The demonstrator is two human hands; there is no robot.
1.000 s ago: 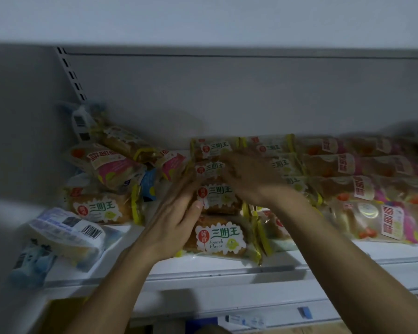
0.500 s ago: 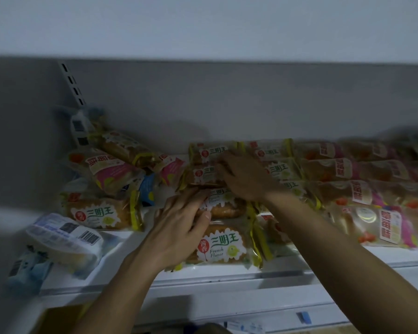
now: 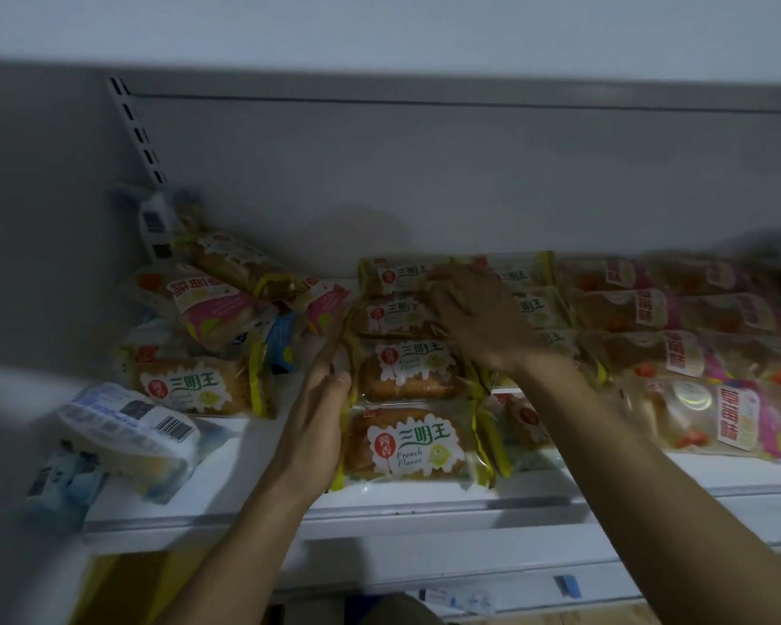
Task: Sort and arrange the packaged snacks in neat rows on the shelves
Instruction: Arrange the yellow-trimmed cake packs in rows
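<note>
A column of yellow-edged "French Flavor" bread packs [image 3: 409,439] runs front to back on the white shelf [image 3: 379,512]. My left hand [image 3: 316,421] lies flat, fingers straight, against the left edge of this column. My right hand [image 3: 474,318] rests palm down with spread fingers on the packs at the back [image 3: 393,313], where this column meets a second yellow-edged column to the right. Rows of pink strawberry packs [image 3: 704,412] fill the shelf further right. A loose heap of mixed packs [image 3: 208,309] lies at the left.
A white-and-blue pack with a barcode [image 3: 127,426] and a blue pack [image 3: 64,484] hang over the shelf's left front corner. A slotted upright [image 3: 138,128] rises at the back left. Another lower shelf edge with a blue tag [image 3: 566,586] shows below.
My left hand slid off the top of the front packs to their left edge, uncovering them. My right hand stayed on the back packs. The view moved closer and tilted slightly.
</note>
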